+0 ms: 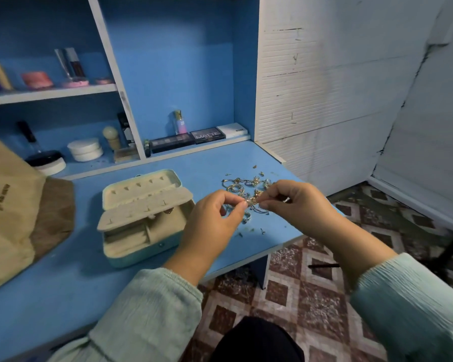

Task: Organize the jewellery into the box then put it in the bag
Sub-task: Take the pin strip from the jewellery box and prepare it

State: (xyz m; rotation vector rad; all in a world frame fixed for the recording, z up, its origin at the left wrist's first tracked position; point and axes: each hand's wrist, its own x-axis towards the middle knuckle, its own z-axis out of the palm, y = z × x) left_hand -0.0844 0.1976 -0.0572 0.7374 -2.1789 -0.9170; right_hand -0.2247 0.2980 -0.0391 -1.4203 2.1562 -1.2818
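hands (254, 202) around a gold piece (253, 201), maybe earring

The box (144, 215) lies open on the desk (63, 288), its lid (141, 186) tilted back behind the tray. The bag (8, 212) rests on the desk, left of the box. The jewellery pile (246, 185) lies on the desk, right of the box, near the right edge. The left hand (215, 220) and right hand (298, 202) sit above the near side of the pile, between them one earring (253, 201). Loose studs (262, 231) lie on the desk in front of the pile. Behind the box, palettes (188, 139) lie on a ledge; shelves (50, 94) stand behind the bag.
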